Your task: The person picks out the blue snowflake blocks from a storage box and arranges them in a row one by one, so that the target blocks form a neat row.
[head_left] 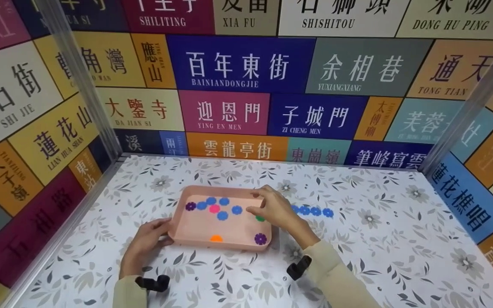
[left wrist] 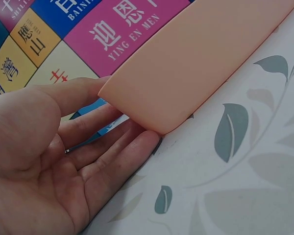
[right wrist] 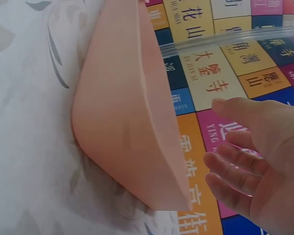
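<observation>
A shallow pink tray [head_left: 195,233] lies on the table, holding small snowflake-shaped discs: several blue ones [head_left: 222,215], a pink one [head_left: 215,208], purple ones [head_left: 260,238], an orange one [head_left: 216,238] and a green one [head_left: 260,218]. My left hand [head_left: 148,239] holds the tray's left side, thumb by the rim and fingers against the wall [left wrist: 152,103]. Over the tray's right end is my right hand [head_left: 275,209], thumb and fingers apart and loosely bent. Nothing shows between them in the right wrist view, where the hand [right wrist: 269,156] is beside the tray wall [right wrist: 122,112].
To the right of the tray, blue discs [head_left: 316,211] lie in a row on the table, partly behind my right hand. A floral cloth [head_left: 379,244] covers the table. Panels with coloured place-name signs [head_left: 225,113] stand at the back and both sides.
</observation>
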Tool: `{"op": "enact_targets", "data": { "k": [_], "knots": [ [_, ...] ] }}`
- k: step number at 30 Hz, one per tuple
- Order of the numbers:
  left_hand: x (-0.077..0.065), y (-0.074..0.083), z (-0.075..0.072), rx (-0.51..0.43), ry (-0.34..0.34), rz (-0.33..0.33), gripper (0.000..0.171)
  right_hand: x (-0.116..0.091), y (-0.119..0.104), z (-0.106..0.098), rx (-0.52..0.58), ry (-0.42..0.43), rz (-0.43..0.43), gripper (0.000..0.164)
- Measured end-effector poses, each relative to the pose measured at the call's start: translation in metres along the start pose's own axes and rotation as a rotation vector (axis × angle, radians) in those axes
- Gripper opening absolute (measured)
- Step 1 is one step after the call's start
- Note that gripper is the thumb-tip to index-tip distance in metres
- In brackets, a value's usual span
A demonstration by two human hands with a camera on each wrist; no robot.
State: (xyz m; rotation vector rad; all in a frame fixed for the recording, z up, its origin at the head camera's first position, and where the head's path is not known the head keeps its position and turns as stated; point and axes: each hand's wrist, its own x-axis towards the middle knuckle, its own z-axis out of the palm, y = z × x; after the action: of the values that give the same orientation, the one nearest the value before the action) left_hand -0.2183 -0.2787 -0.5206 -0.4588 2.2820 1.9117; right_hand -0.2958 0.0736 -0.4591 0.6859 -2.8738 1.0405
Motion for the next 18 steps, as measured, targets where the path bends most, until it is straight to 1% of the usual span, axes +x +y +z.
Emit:
{"op": "enact_targets", "data": {
  "k": [2, 5, 10, 12, 18],
  "knots": [
    [0.001, 0.000, 0.000, -0.008, 0.001, -0.001, 0.051, 0.003, 0.001, 0.005, 0.002, -0.018, 0.000, 0.049],
    [0.001, 0.000, -0.001, -0.028, -0.002, 0.005, 0.050, 0.008, 0.002, 0.011, 0.049, -0.048, 0.002, 0.049],
    [0.001, 0.000, -0.002, -0.003, 0.003, -0.001, 0.051, 0.017, 0.003, 0.022, 0.111, -0.100, 0.020, 0.049],
    [0.000, 0.000, -0.001, 0.013, 0.002, -0.008, 0.052, 0.019, 0.003, 0.026, 0.119, -0.113, 0.032, 0.049],
    [-0.001, 0.001, 0.000, 0.010, 0.001, -0.010, 0.053, 0.021, 0.003, 0.035, 0.142, -0.151, 0.077, 0.050]
  ]
}}
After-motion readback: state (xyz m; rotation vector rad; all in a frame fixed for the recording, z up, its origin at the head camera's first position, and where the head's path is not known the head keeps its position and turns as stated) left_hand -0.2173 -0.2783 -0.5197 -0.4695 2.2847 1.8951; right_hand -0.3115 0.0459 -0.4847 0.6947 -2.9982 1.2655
